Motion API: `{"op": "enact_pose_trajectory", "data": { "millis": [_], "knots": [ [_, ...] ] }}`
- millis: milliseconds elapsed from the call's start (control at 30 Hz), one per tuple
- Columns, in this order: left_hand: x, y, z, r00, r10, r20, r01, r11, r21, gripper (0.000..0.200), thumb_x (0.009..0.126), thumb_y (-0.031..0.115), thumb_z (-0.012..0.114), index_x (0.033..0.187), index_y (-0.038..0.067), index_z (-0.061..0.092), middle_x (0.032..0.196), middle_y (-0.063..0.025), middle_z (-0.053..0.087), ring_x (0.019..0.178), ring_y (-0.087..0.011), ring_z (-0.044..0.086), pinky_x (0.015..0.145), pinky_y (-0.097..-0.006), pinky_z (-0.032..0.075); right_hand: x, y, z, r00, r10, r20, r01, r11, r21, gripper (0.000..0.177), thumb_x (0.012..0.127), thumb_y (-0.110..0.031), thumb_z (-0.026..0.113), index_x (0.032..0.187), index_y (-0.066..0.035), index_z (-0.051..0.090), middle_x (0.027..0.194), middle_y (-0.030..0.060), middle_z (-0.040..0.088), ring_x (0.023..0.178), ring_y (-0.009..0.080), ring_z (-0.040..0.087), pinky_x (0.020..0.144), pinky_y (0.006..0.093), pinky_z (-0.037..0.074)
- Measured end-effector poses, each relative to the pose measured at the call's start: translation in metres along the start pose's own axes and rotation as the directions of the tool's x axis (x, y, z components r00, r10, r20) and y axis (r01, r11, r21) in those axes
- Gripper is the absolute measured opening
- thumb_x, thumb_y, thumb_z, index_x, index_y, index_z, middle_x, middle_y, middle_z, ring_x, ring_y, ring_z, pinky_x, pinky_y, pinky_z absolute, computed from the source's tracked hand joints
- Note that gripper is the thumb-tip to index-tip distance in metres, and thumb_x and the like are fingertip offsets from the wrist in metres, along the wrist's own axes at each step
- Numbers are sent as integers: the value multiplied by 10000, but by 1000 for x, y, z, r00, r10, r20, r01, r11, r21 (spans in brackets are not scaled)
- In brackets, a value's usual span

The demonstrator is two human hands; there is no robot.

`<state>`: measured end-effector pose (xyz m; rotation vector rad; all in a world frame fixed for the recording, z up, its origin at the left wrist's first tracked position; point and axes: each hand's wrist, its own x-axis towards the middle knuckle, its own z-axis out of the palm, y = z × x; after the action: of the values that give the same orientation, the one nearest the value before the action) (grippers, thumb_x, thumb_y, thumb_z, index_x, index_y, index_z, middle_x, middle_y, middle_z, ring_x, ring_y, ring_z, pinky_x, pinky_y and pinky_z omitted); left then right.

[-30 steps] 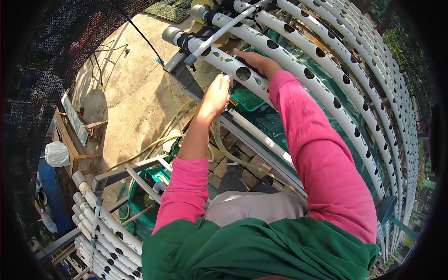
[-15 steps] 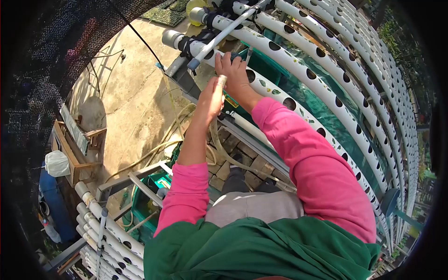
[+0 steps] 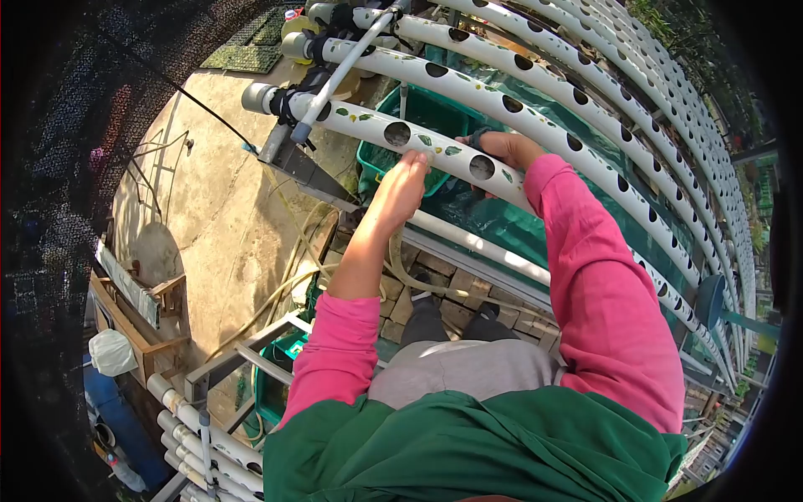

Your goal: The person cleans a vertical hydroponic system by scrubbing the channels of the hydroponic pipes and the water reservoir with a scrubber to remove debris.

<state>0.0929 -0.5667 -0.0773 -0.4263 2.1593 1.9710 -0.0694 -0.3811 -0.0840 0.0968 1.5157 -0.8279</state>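
Pipe [image 3: 360, 121], white, leaf-patterned and punched with round holes, slants from its grey end cap [image 3: 259, 98] at upper left towards lower right, above a green tub [image 3: 365, 159] and teal water [image 3: 493, 216]. Left hand [image 3: 400, 194] has its fingertips together against the near side, between 2 holes, though whether they clamp it I cannot tell. Right hand [image 3: 508, 149] curls at the far side by a small dark item [image 3: 478, 138], its fingers partly hidden, so its grip cannot be told.
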Motion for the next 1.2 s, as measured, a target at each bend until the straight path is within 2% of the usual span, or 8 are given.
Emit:
{"op": "enact_pose_trajectory", "data": {
  "millis": [167,300,367,467,667,867,1000,1200],
  "knots": [
    [9,2,31,996,60,68,-65,995,75,371,1028,388,333,989,68,517,567,5,407,446,-95,388,419,-262,336,-1,15,2,972,-137,-190,155,984,84,451,901,-591,516,1030,-182,655,785,84,670,620,238,645,514,434,512],
    [19,0,49,978,191,78,-201,970,140,384,1024,412,341,979,69,508,568,0,409,436,-106,384,413,-266,329,24,6,5,775,-547,-318,340,784,-520,575,921,-521,503,1035,27,634,937,181,684,754,305,673,731,425,519],
    [22,0,51,984,148,99,-160,978,132,389,1022,418,343,987,65,503,571,-3,411,438,-105,386,407,-267,321,11,30,17,529,-746,-405,297,610,-735,523,919,-458,538,1153,8,576,978,222,647,876,391,622,784,448,482],
    [16,8,54,994,45,104,-53,996,78,381,1023,411,342,995,65,501,576,-4,408,437,-98,383,396,-264,308,-28,78,39,445,-774,-451,166,566,-808,530,879,-396,609,1229,-9,514,1014,196,612,914,390,606,820,441,474],
    [7,18,80,980,35,194,-63,988,140,365,1024,394,343,974,71,505,579,2,415,445,-93,386,396,-266,317,-44,139,52,-72,-977,-199,-266,211,-941,597,724,-328,744,1199,-39,524,946,115,527,875,311,551,737,425,463],
    [-12,46,116,969,44,243,-92,978,190,341,1020,357,367,1020,55,525,602,-23,446,498,-118,417,475,-297,356,-26,102,47,201,-889,-411,72,432,-899,568,712,-246,731,1234,-106,555,963,125,544,865,337,592,724,450,483],
    [-21,53,134,962,-1,274,-72,964,256,359,1019,348,377,1073,31,535,639,-61,467,558,-154,455,557,-344,396,-34,124,30,131,-922,-365,90,378,-921,505,728,-339,732,1166,-136,585,951,126,561,845,322,611,671,432,487],
    [-24,38,170,945,103,311,-214,914,344,369,1030,358,339,950,40,510,558,-9,425,464,-107,411,442,-283,357,-101,214,-7,253,-823,-509,86,543,-835,499,776,-349,723,1182,-94,583,1030,139,572,927,343,618,780,452,494]
  ]
}}
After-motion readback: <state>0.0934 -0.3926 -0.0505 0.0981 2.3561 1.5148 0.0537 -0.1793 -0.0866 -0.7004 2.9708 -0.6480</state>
